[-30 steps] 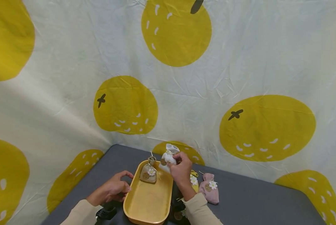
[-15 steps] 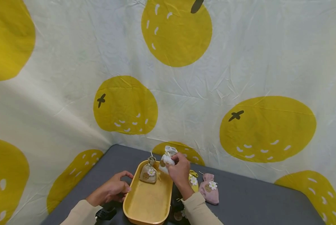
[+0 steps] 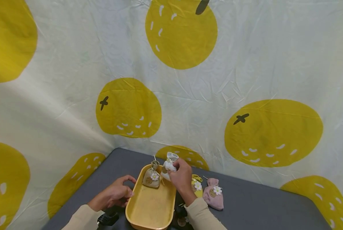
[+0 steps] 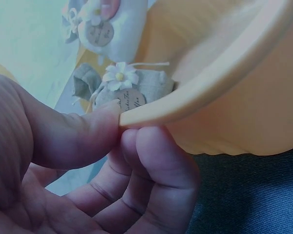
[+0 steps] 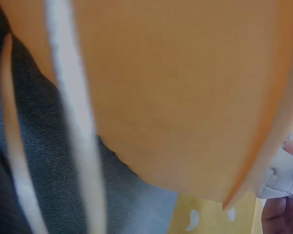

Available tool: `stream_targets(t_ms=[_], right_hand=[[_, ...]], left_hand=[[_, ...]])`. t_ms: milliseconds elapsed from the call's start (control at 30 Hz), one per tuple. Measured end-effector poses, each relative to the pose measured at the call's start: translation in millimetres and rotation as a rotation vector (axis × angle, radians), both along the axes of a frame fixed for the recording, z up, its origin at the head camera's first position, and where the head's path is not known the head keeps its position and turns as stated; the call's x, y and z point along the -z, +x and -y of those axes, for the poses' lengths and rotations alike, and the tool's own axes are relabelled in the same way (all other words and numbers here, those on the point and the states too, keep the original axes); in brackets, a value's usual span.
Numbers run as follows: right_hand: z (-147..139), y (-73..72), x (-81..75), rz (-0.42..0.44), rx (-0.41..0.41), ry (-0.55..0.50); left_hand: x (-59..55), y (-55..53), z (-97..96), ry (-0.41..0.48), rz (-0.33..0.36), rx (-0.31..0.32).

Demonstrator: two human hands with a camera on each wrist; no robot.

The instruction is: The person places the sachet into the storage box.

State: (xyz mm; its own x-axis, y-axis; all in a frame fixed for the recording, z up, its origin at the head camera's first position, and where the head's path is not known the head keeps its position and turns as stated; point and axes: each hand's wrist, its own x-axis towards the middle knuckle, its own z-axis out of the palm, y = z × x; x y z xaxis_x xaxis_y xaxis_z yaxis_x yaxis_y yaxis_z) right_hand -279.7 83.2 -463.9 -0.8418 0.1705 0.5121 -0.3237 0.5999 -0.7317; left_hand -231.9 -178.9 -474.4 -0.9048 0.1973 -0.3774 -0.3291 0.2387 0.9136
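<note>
While hands pinch tray and white pouch, a tan pouch's label shows "You".

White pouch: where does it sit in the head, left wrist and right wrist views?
Head: white pouch below centre, pinched by the right hand.
Left wrist: white pouch at the top, left of centre.
Right wrist: white pouch at the right edge, below mid-height.
Shared landmark: yellow tray, in all three.

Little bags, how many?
5: beige bag in the tray, white bag in the right hand, yellow bag and pink bag right of the tray, black bag by the right sleeve. More may be hidden.
</note>
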Motion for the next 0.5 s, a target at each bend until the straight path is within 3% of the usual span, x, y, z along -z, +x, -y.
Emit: stream_targets(t_ms=[500], right_hand=[[3.4,3.0,7.2,0.015,-0.009,0.097]], left_hand=[[2.6,-0.3,1.3,0.014,-0.012,0.016]])
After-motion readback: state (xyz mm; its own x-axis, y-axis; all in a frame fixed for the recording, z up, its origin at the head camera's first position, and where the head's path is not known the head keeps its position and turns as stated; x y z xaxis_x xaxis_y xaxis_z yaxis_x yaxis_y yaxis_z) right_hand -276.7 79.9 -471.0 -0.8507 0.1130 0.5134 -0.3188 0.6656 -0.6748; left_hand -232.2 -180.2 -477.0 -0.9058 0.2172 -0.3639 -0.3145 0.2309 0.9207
